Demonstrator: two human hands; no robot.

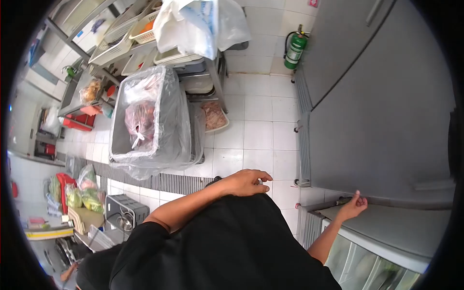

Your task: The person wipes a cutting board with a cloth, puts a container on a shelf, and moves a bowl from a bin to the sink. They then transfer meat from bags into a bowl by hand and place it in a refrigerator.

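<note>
My left hand hangs in front of my body over the tiled floor, thumb and fingers apart, holding nothing. Beyond it to the left stands a grey bin lined with clear plastic. Inside the bin lies a knotted clear bag with dark red contents. On the other side, my right hand is over the top of a low glass-door cabinet, beside the large grey metal door. Its fingers are loosely curled with the thumb apart, and nothing shows in them.
A metal shelf rack with baskets rises at the far left, and a tray of pale pink pieces sits low beside it. A green fire extinguisher is at the back wall. A drain grate crosses the floor; a grey crate stands left.
</note>
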